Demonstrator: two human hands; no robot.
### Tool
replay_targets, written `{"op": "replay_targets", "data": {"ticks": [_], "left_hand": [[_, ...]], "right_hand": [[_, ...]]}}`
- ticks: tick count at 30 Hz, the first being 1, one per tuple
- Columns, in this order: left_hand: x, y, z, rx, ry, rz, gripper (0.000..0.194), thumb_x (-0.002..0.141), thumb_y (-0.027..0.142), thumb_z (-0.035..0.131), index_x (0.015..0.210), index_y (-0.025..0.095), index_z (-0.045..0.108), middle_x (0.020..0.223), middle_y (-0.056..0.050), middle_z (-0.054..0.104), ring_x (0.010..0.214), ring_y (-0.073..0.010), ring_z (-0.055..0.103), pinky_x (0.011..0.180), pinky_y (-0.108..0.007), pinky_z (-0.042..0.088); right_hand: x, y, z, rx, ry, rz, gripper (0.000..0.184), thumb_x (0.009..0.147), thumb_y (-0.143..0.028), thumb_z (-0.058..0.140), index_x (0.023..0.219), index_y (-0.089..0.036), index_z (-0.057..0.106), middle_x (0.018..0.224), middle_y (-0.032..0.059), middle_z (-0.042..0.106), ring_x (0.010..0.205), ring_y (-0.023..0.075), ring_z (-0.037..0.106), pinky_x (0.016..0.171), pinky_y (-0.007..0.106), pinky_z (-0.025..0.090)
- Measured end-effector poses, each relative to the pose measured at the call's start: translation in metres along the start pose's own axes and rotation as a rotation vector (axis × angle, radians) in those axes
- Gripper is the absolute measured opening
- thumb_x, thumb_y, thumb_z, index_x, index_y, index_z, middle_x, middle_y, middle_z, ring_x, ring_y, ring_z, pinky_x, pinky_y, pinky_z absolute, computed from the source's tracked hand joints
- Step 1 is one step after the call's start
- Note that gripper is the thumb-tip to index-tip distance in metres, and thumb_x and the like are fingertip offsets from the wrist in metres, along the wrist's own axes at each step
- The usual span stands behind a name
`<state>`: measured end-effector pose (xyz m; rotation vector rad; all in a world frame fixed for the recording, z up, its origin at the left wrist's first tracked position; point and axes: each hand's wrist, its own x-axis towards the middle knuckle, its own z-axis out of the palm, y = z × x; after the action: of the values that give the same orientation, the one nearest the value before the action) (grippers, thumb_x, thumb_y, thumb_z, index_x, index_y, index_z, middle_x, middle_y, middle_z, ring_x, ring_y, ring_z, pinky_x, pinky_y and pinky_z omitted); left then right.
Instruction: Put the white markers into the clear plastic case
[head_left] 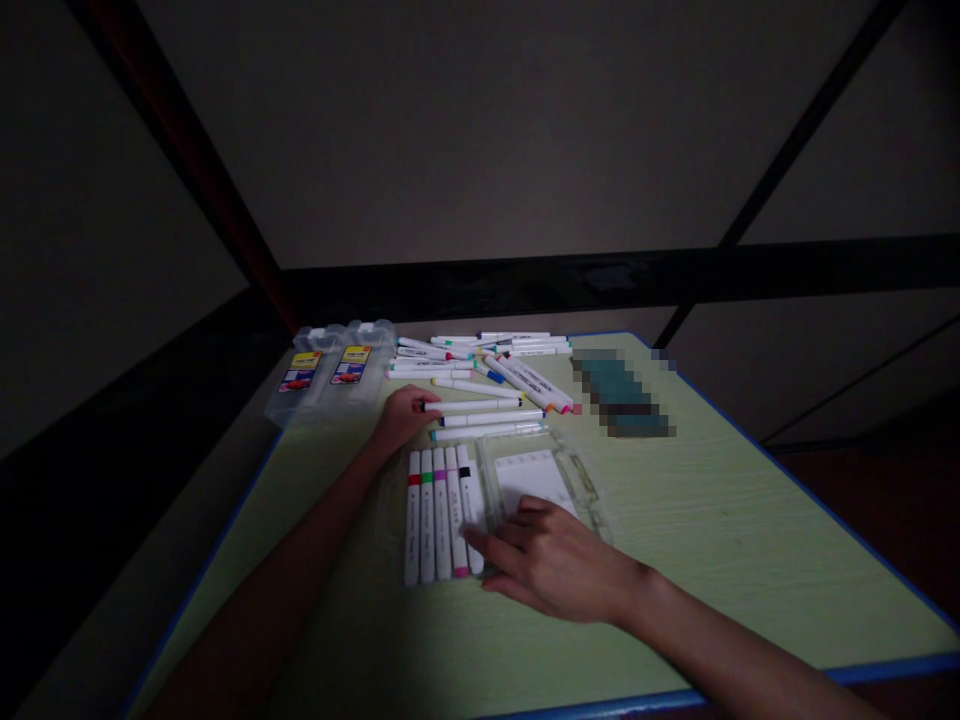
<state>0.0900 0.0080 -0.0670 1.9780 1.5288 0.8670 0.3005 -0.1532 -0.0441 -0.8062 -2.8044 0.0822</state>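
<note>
The largest thing is the green table, its blue edge running down both sides and across the front. Room to move lies right of the open case and in front of it, toward the near edge.

The open clear case lies near the middle, with five upright-lying markers side by side in its left half and a white sheet in its right. The right hand reaches over that half, fingers loosely spread, the index fingertip at the black-banded marker.

Two closed clear cases sit at the far left edge. A blurred teal object lies at right.

The left hand, just beyond the open case, has its fingers narrowed at the left end of the black-ended marker; I cannot tell how firmly they hold. Beside it are the blue-ended marker and the light-blue-ended marker; more loose markers lie beyond.
</note>
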Motion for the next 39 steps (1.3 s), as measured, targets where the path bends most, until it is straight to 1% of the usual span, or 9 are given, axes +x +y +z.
{"op": "replay_targets", "data": {"ticks": [3,8,12,14,18,24,26,33,39], "left_hand": [[0.0,0.002,-0.002,-0.005,-0.043,0.048,0.017,0.058,0.026,0.063,0.07,0.014,0.067,0.07,-0.002,0.06,0.057,-0.0109,0.046,0.056,-0.023,0.038],[0.0,-0.001,-0.003,-0.039,-0.084,0.074,0.026,0.062,0.033,0.061,0.073,0.012,0.068,0.071,-0.004,0.064,0.063,-0.013,0.053,0.059,-0.023,0.039],[0.001,-0.006,-0.003,-0.096,-0.118,0.01,0.035,0.064,0.038,0.059,0.084,0.01,0.068,0.077,-0.005,0.068,0.069,-0.0158,0.058,0.063,-0.024,0.042],[0.001,-0.007,-0.003,-0.124,-0.115,-0.022,0.036,0.064,0.038,0.059,0.087,0.011,0.068,0.08,-0.005,0.069,0.071,-0.0168,0.059,0.063,-0.024,0.043],[0.0,-0.004,-0.005,-0.149,-0.105,-0.042,0.032,0.063,0.035,0.06,0.084,0.012,0.069,0.078,-0.003,0.07,0.071,-0.0172,0.06,0.062,-0.024,0.044],[-0.002,0.001,-0.006,-0.191,-0.078,-0.071,0.031,0.062,0.034,0.06,0.081,0.011,0.069,0.081,-0.004,0.07,0.074,-0.0178,0.061,0.068,-0.025,0.044],[-0.001,0.0,-0.006,-0.198,-0.071,-0.07,0.032,0.062,0.035,0.06,0.082,0.011,0.069,0.08,-0.004,0.07,0.075,-0.018,0.061,0.068,-0.026,0.044],[-0.001,-0.001,-0.006,-0.173,-0.062,-0.057,0.031,0.063,0.037,0.059,0.08,0.012,0.069,0.079,-0.004,0.07,0.077,-0.0185,0.061,0.068,-0.026,0.044],[-0.003,0.003,-0.006,-0.192,-0.044,-0.077,0.03,0.063,0.036,0.06,0.078,0.012,0.07,0.08,-0.004,0.07,0.078,-0.0187,0.061,0.07,-0.027,0.044]], "right_hand": [[-0.001,-0.001,0.0,0.0,-0.008,-0.002,0.039,0.085,-0.036,0.044,0.115,-0.012,0.049,0.076,0.0047,0.066,0.067,0.0183,0.06,0.067,0.034,0.036],[-0.001,-0.001,0.0,-0.003,-0.016,-0.012,0.039,0.086,-0.036,0.043,0.117,-0.011,0.047,0.079,0.0059,0.066,0.07,0.0181,0.06,0.069,0.034,0.037],[-0.001,0.0,-0.001,-0.005,-0.025,-0.01,0.039,0.087,-0.036,0.042,0.116,-0.012,0.048,0.078,0.0056,0.066,0.069,0.0181,0.06,0.067,0.034,0.037],[-0.001,0.001,0.0,-0.003,-0.02,-0.01,0.039,0.087,-0.036,0.042,0.116,-0.012,0.048,0.077,0.0053,0.066,0.068,0.0179,0.06,0.067,0.034,0.037],[0.0,0.002,0.0,-0.018,0.008,-0.024,0.038,0.086,-0.037,0.044,0.114,-0.012,0.049,0.073,0.0041,0.065,0.067,0.0178,0.06,0.067,0.034,0.037],[-0.002,0.002,-0.002,-0.037,0.035,-0.009,0.036,0.089,-0.035,0.039,0.113,-0.012,0.05,0.074,0.0044,0.065,0.064,0.0162,0.059,0.066,0.033,0.037],[-0.003,0.002,-0.002,-0.048,0.081,-0.004,0.034,0.088,-0.035,0.039,0.11,-0.012,0.052,0.07,0.0033,0.064,0.06,0.0156,0.057,0.064,0.032,0.037],[-0.005,0.009,-0.01,-0.085,0.363,0.055,0.027,0.088,-0.024,0.038,0.09,-0.011,0.061,0.059,0.0021,0.06,0.053,0.0135,0.053,0.058,0.03,0.033],[-0.007,0.019,-0.011,-0.071,0.458,0.165,0.03,0.088,-0.019,0.036,0.071,-0.013,0.06,0.055,0.0021,0.059,0.049,0.011,0.049,0.056,0.027,0.031]]}}
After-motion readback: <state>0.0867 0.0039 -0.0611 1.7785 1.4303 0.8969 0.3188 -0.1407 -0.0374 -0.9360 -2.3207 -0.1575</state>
